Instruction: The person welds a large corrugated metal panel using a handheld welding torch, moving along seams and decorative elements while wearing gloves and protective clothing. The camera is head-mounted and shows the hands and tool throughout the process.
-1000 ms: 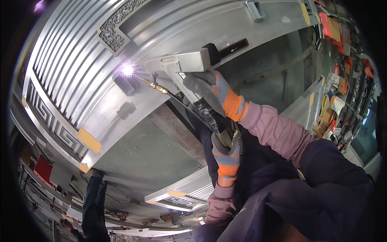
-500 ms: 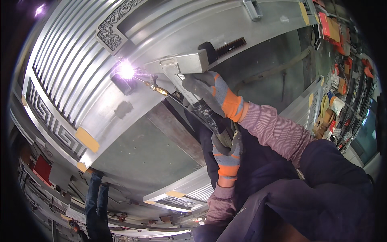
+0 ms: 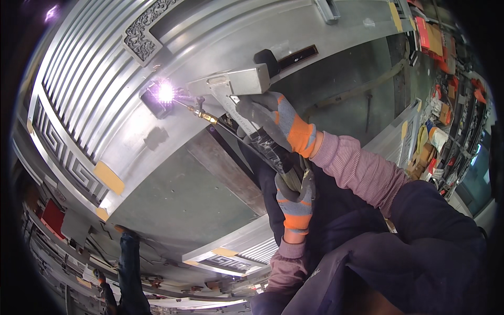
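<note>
Low in the middle of the frame your left hand [image 3: 296,197], in a grey and orange work glove, has its fingers clenched around the black cable bundle [image 3: 265,144] that trails back from the welding torch. Just above it, at the centre, your right hand [image 3: 275,118], gloved the same way with a pink ribbed sleeve behind it, has its fingers wrapped around the handle of the handheld welding torch [image 3: 236,86], whose boxy silver head lies just above the knuckles. From that head a thin brass-tipped nozzle [image 3: 197,111] runs left and ends at a bright violet-white weld flash [image 3: 166,93] in the upper left of the frame. The flash sits on a small dark block [image 3: 152,105] that lies against the ribbed silver metal panel [image 3: 94,68], a large grooved piece filling the upper left, with an ornate cast scroll ornament [image 3: 140,34] near its top edge. At the lower left edge, well apart from your hands, another person's dark trouser legs [image 3: 128,268] stand on the floor.
</note>
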The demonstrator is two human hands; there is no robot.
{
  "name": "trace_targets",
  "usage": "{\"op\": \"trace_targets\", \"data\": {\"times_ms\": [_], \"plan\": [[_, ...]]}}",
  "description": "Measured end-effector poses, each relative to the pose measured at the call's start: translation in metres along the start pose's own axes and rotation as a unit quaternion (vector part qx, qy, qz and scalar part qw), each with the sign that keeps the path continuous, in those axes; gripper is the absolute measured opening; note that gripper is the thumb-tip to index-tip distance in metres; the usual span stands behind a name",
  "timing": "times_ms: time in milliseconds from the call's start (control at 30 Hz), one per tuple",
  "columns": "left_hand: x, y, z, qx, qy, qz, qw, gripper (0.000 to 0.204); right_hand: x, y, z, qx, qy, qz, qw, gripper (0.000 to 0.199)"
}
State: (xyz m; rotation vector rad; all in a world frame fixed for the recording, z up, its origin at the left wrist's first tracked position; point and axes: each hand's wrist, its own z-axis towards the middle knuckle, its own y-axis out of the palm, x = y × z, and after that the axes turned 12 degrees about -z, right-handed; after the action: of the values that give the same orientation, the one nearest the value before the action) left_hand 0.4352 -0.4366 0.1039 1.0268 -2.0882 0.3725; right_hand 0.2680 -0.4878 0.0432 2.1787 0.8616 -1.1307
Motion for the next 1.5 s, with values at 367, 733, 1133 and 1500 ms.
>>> {"op": "trace_targets", "data": {"times_ms": [367,733,1133,1500], "plan": [[-0.014,0.002,-0.003,0.004,0.061,0.043,0.997,0.052,0.0,0.0,-0.007,-0.003,0.003,-0.013,1.0,0.033],[-0.013,0.004,-0.013,0.013,0.007,-0.017,1.0,0.029,0.005,-0.001,-0.016,0.0,0.006,-0.026,1.0,0.038],[0.011,0.007,-0.005,-0.008,0.071,0.038,0.997,0.05,-0.003,-0.009,-0.015,0.027,-0.004,0.051,0.998,0.043],[-0.004,-0.005,0.022,-0.001,0.051,-0.005,0.999,0.048,0.008,-0.003,0.018,0.008,-0.014,0.001,1.0,0.044]]}}
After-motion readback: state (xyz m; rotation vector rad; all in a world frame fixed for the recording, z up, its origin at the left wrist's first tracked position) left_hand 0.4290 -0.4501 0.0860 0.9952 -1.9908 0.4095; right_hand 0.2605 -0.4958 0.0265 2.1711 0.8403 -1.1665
